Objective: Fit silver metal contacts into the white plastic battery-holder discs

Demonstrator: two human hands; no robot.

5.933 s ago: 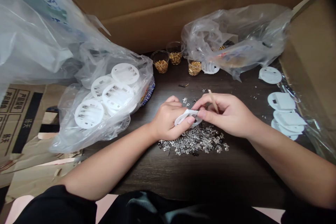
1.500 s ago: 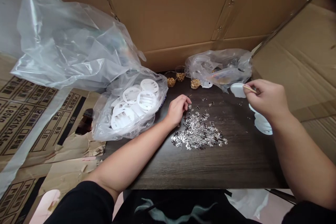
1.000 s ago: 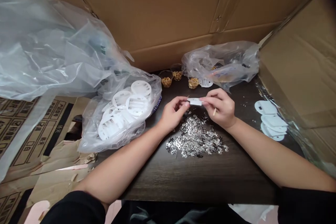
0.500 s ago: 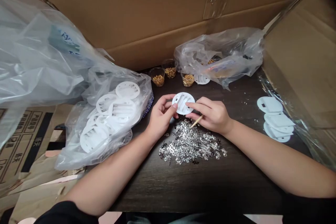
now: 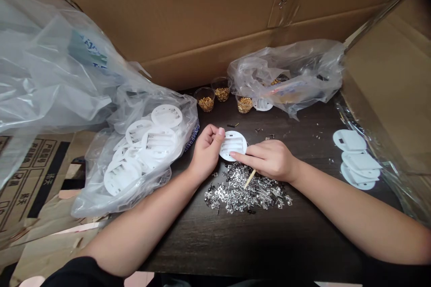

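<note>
My left hand (image 5: 208, 150) grips the left edge of a round white plastic battery holder (image 5: 232, 143), thumb on top. Moulded slots run across the disc's face. My right hand (image 5: 269, 159) is curled round a thin pointed wooden stick (image 5: 249, 179), whose tip slants down over the metal pieces. Its outstretched index finger touches the lower part of the disc. Just below both hands spreads a heap of small silvery metal contacts (image 5: 235, 193) on the dark table (image 5: 202, 237).
Behind the hands stand clear cups (image 5: 206, 101) with small gold-coloured parts. A plastic bag (image 5: 84, 206) of white discs lies at left, another bag (image 5: 313, 60) at the back. Several white discs (image 5: 362, 163) are piled at right. Cardboard walls (image 5: 202, 18) rise behind and to the right.
The disc has turned, so its slots now run nearly level. My right index finger has shifted down to its lower edge, and my left thumb has moved up its left side.
</note>
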